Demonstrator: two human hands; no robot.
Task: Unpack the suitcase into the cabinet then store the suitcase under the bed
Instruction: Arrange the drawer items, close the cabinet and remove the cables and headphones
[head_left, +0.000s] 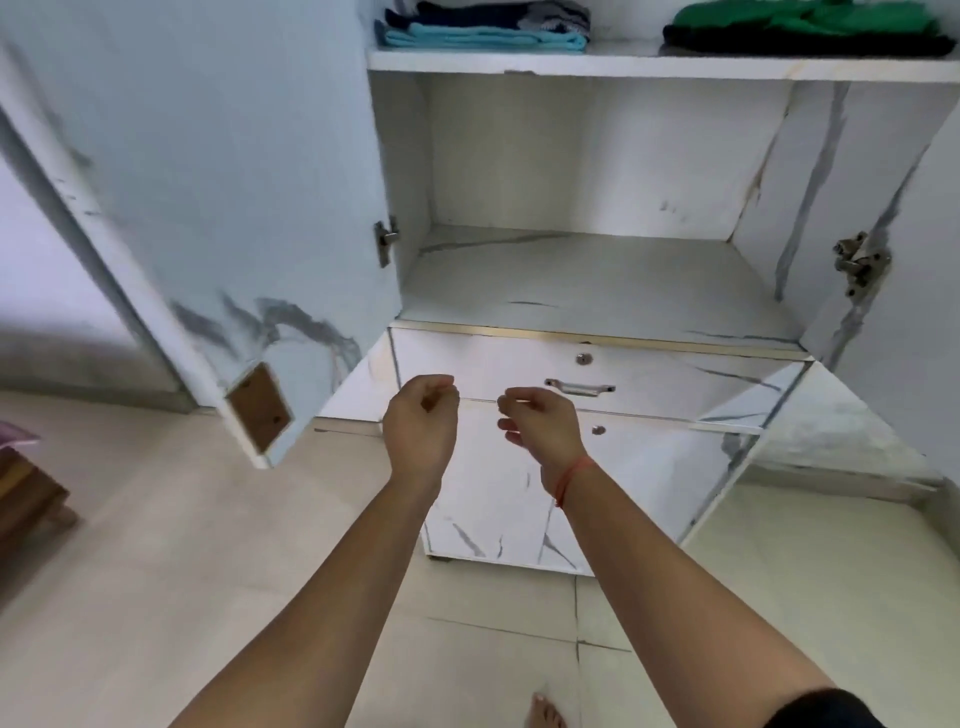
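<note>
A white marble-patterned cabinet (597, 291) stands in front of me with both doors swung wide. Its lower shelf is bare. On the upper shelf lie folded blue clothes (483, 26) at the left and a green and black pile (810, 28) at the right. My left hand (421, 421) and my right hand (537, 423) hang side by side in front of the drawer, fingers loosely curled, holding nothing. A red thread circles my right wrist. The suitcase is out of view.
The left door (208, 208) juts towards me at the left; the right door (914, 234) stands at the right edge. Below the shelf a drawer with a metal handle (579, 387) is closed. A wooden piece of furniture (26, 499) sits at the far left. My bare foot (543, 712) is on the tiled floor.
</note>
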